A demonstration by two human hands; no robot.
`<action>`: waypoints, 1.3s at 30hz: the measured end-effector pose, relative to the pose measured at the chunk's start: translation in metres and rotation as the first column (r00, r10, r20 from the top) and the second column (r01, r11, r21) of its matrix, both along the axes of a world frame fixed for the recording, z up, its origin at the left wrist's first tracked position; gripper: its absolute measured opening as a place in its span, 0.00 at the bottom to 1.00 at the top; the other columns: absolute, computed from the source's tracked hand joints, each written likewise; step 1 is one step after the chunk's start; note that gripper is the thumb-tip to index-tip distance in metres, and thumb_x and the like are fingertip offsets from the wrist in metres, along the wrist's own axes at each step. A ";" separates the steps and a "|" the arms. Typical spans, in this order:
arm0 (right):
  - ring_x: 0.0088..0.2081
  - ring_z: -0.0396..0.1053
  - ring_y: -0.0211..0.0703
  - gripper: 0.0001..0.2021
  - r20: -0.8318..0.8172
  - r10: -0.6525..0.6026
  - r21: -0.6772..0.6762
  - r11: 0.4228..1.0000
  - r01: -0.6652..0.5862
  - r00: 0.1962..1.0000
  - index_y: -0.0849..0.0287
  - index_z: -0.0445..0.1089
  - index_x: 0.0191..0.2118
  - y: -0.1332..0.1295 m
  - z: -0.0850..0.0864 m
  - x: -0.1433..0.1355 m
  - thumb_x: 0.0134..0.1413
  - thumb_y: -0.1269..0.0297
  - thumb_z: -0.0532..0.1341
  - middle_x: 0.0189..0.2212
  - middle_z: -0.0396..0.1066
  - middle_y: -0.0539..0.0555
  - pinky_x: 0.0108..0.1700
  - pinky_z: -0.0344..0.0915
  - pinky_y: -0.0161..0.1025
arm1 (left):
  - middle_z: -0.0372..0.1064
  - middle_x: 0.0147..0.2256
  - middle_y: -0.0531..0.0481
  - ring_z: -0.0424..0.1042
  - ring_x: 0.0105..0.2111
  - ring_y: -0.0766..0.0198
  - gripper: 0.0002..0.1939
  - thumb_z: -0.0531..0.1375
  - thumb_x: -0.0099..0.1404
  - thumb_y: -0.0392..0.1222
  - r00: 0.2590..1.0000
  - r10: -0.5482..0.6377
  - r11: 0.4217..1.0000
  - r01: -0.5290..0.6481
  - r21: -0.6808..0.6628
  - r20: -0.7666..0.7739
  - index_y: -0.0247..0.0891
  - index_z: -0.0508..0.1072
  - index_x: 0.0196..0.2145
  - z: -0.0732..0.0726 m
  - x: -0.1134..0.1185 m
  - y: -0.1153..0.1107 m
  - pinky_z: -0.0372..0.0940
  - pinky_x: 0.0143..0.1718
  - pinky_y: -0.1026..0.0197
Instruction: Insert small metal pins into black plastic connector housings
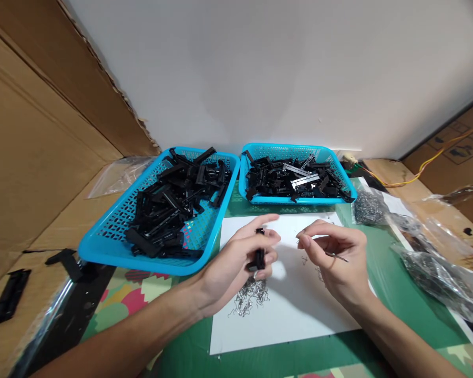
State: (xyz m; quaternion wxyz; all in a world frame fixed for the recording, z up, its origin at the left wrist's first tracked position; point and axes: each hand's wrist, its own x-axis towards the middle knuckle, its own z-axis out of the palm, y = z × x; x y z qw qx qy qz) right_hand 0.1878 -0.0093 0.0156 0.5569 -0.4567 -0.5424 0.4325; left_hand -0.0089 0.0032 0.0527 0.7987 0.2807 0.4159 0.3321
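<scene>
My left hand [240, 257] is closed round a small black plastic part [259, 256], holding it upright over the white sheet [236, 336]. To the right, my right hand [339, 257] makes a pinch, with a thin metal rod [338, 257] sticking out below the fingers. Something tiny shows at the pinching fingertips, too small to name. Under my left hand lies a pile of small bent wire springs [249, 298]. A few loose wire springs [304, 259] are scattered beside my right hand, partly hidden by it.
Two blue baskets [224, 226] [295, 200] of black plastic parts stand at the back against a white wall [268, 73]. Bags of small metal pieces [368, 207] lie on the right. Loose black parts [8, 298] rest at the left, near cardboard [35, 131].
</scene>
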 end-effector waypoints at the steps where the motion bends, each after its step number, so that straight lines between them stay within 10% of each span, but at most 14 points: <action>1: 0.20 0.54 0.33 0.08 0.009 -0.028 0.013 1.000 0.028 1.000 0.57 0.80 0.30 0.000 0.000 0.000 0.58 0.61 0.73 0.26 0.73 0.52 0.20 0.47 0.36 | 0.64 0.49 0.48 0.65 0.31 0.72 0.33 0.69 0.58 0.31 1.000 -0.009 1.000 0.009 0.015 0.026 0.49 0.71 0.60 0.002 -0.001 0.000 0.60 0.27 0.68; 4: 0.23 0.59 0.37 0.07 0.018 -0.074 0.047 0.996 0.073 0.997 0.55 0.82 0.30 -0.001 0.000 0.000 0.58 0.62 0.72 0.25 0.74 0.52 0.24 0.52 0.38 | 0.65 0.55 0.48 0.70 0.41 0.68 0.44 0.69 0.58 0.26 0.997 -0.070 0.989 0.064 0.135 0.038 0.54 0.63 0.66 0.003 -0.002 0.001 0.66 0.40 0.65; 11: 0.24 0.55 0.38 0.08 -0.055 -0.075 -0.021 0.997 0.074 0.996 0.54 0.83 0.31 0.000 -0.005 0.001 0.60 0.58 0.72 0.21 0.65 0.50 0.26 0.49 0.40 | 0.71 0.43 0.48 0.67 0.36 0.64 0.14 0.55 0.79 0.50 0.932 -0.194 0.826 0.323 0.461 -0.305 0.40 0.74 0.52 -0.002 -0.001 0.004 0.62 0.40 0.60; 25: 0.24 0.61 0.39 0.04 0.097 0.035 0.069 0.997 -0.042 0.995 0.55 0.82 0.32 -0.004 0.005 -0.006 0.59 0.64 0.70 0.24 0.72 0.52 0.23 0.53 0.37 | 0.64 0.34 0.55 0.60 0.34 0.64 0.12 0.58 0.78 0.50 0.907 -0.148 0.785 0.350 0.511 -0.394 0.40 0.73 0.41 -0.009 0.001 -0.004 0.54 0.34 0.61; 35: 0.24 0.61 0.34 0.06 0.299 0.259 -0.063 0.966 -0.252 0.918 0.57 0.77 0.37 0.004 0.012 0.011 0.67 0.64 0.65 0.29 0.71 0.50 0.23 0.54 0.35 | 0.68 0.38 0.55 0.66 0.40 0.62 0.12 0.54 0.79 0.47 0.700 0.000 0.633 0.553 0.542 -0.714 0.43 0.75 0.42 0.004 -0.006 0.000 0.58 0.43 0.60; 39: 0.25 0.62 0.33 0.05 0.336 0.135 0.084 0.982 -0.172 0.932 0.56 0.73 0.38 0.003 0.011 0.012 0.69 0.69 0.62 0.31 0.70 0.48 0.24 0.56 0.34 | 0.63 0.35 0.55 0.64 0.34 0.62 0.13 0.46 0.82 0.52 0.678 -0.084 0.614 0.612 0.498 -0.731 0.45 0.64 0.53 0.007 -0.009 -0.004 0.60 0.38 0.60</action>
